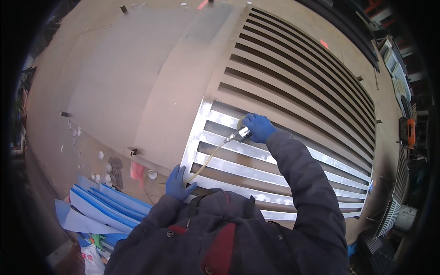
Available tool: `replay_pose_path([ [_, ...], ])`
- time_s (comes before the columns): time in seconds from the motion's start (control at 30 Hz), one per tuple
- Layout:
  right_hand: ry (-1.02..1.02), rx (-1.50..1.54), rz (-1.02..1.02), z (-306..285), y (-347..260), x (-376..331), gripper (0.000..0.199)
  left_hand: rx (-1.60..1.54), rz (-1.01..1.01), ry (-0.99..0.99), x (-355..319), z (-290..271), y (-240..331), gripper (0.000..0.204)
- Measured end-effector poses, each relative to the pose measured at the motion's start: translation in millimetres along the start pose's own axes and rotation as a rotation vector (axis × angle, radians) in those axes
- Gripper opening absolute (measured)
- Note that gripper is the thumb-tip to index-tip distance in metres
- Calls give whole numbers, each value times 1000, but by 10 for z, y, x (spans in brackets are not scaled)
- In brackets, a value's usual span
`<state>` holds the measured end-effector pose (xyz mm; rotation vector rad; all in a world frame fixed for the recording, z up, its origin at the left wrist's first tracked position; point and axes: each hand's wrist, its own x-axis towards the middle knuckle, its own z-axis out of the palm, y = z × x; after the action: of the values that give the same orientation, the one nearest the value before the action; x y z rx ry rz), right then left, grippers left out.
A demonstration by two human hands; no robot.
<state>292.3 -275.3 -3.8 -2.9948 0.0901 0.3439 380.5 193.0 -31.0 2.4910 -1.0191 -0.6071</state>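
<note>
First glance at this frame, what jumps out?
The big slatted metal panel filling the middle and right: its lower slats shine bright, the upper ones are dull brown. On the bright part the blue-gloved right hand grips a small air tool trailing a pale hose, while the blue-gloved left hand rests on the panel's near edge. Lower left lies a stack of blue sheets.

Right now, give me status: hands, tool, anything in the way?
Right hand gripping air sander on slatted metal panel. Left hand flat on panel edge. Hose trails between hands.
</note>
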Motion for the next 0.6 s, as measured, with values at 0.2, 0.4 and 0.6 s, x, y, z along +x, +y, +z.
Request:
replay_pose_path([
  [0.2,-33,113,62,-193,-115,113,56,-170,-385,51,-107,-126,-351,47],
  [0.4,213,360,234,-274,-541,788,52,-294,-216,433,431,-942,-827,21],
  [0.6,218,337,338,-229,-933,1518,51,-899,-561,69,495,-1340,-835,21],
])
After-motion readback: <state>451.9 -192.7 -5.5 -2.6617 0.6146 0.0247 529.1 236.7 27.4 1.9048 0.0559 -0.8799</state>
